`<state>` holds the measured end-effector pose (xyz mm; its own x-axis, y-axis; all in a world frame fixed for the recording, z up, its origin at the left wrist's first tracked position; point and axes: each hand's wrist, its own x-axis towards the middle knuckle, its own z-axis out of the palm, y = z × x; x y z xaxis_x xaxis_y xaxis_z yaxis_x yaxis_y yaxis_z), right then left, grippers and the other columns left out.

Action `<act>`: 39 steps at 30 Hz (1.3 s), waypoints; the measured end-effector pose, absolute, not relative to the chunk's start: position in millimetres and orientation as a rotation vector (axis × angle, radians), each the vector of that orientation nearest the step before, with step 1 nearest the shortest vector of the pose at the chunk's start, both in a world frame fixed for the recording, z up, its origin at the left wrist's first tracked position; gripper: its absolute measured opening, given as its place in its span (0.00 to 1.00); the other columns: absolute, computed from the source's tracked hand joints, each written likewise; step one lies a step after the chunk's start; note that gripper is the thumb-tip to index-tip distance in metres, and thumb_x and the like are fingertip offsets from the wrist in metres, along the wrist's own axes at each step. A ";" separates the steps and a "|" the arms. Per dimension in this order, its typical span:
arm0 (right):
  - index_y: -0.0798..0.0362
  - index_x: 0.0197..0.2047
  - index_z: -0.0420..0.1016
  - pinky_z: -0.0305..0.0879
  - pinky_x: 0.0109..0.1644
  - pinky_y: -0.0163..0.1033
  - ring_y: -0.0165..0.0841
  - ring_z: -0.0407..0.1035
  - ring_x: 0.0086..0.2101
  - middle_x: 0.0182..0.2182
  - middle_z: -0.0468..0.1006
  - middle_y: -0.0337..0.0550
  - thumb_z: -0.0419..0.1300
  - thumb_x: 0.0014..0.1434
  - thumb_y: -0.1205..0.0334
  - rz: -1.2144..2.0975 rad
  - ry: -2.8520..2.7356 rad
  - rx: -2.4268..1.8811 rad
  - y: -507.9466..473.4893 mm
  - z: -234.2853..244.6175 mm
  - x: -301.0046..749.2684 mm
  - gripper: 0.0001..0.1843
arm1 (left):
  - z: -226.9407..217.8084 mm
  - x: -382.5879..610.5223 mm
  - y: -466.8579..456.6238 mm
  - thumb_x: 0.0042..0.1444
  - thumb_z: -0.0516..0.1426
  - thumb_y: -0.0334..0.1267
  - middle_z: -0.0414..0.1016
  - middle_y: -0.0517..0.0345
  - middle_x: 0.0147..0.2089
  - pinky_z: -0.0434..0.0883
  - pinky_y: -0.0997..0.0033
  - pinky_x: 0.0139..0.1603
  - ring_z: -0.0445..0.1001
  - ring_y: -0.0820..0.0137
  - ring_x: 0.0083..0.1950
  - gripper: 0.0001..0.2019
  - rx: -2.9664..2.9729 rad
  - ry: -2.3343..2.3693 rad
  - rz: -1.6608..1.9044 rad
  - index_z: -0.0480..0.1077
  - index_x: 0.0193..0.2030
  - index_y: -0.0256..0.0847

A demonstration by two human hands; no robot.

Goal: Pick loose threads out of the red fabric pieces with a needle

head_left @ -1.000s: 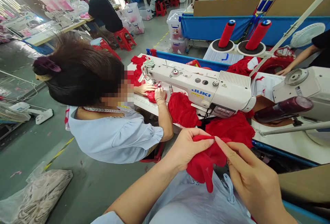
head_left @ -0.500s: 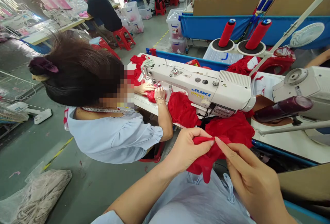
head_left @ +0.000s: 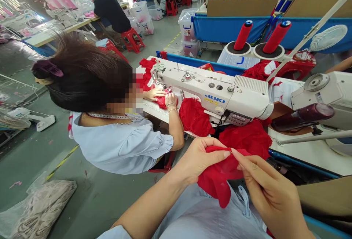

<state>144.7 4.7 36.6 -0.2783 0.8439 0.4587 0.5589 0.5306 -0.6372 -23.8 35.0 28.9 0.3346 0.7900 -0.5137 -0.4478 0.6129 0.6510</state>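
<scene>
Both of my hands pinch a small piece of red sheer fabric (head_left: pixel 220 180) over my lap. My left hand (head_left: pixel 199 160) is closed on its upper left edge, thumb on top. My right hand (head_left: pixel 268 191) grips the upper right edge with thumb and forefinger, and the cloth hangs down between them. Just beyond lies a heap of the same red fabric (head_left: pixel 247 136) at the table edge, under a white sewing machine (head_left: pixel 217 92).
A co-worker in a light blue top (head_left: pixel 121 143) sits close on my left, with both hands feeding red cloth at the machine's needle. Two red thread cones (head_left: pixel 260 35) stand behind. A second machine (head_left: pixel 327 92) is at right, and a bag of cloth (head_left: pixel 41 209) lies on the floor.
The red piece hangs a little lower and wider between my hands than half a second ago. My right hand has shifted slightly down and right. The co-worker has hardly moved.
</scene>
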 end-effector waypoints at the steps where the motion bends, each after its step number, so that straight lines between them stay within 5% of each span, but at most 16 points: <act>1: 0.48 0.55 0.77 0.72 0.34 0.26 0.26 0.76 0.31 0.34 0.79 0.43 0.52 0.62 0.74 0.410 -2.000 -1.146 4.0 35.8 145.8 0.23 | 28.7 -23.8 34.9 0.36 0.73 0.42 0.76 0.60 0.24 0.67 0.78 0.27 0.71 0.77 0.24 0.17 0.431 0.911 0.842 0.74 0.27 0.34; 11: 0.53 0.55 0.77 0.72 0.36 0.27 0.27 0.77 0.33 0.35 0.80 0.46 0.53 0.63 0.73 0.242 -2.056 -1.232 -1.1 31.8 147.3 0.21 | 31.3 -25.0 30.7 0.44 0.69 0.45 0.74 0.61 0.25 0.63 0.79 0.26 0.68 0.77 0.24 0.15 0.666 0.991 0.860 0.75 0.29 0.34; 23: 0.43 0.53 0.79 0.68 0.22 0.30 0.27 0.69 0.21 0.25 0.75 0.37 0.58 0.61 0.70 0.892 -1.584 -1.154 3.4 25.2 142.1 0.20 | 31.4 -25.1 31.7 0.43 0.69 0.47 0.78 0.57 0.27 0.66 0.78 0.27 0.71 0.75 0.25 0.17 0.576 0.895 0.844 0.75 0.30 0.34; 34: 0.46 0.59 0.73 0.73 0.39 0.28 0.29 0.78 0.36 0.38 0.80 0.43 0.54 0.61 0.76 0.211 -2.021 -1.176 0.4 30.2 149.3 0.26 | 37.0 -24.3 29.1 0.48 0.66 0.48 0.72 0.59 0.25 0.63 0.80 0.25 0.66 0.78 0.25 0.16 0.730 0.987 0.866 0.75 0.30 0.34; 39: 0.47 0.53 0.78 0.72 0.34 0.27 0.28 0.77 0.31 0.34 0.80 0.41 0.56 0.61 0.73 0.446 -1.879 -1.186 1.4 27.9 146.1 0.20 | 39.2 -24.8 30.3 0.50 0.64 0.48 0.72 0.58 0.27 0.62 0.79 0.26 0.66 0.77 0.26 0.16 0.839 1.009 0.861 0.76 0.31 0.34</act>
<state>146.1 1.4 27.9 -0.1915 0.8632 0.4671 0.5609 0.4868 -0.6697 -24.8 30.3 39.2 0.2866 0.8916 -0.3505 -0.2052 0.4145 0.8866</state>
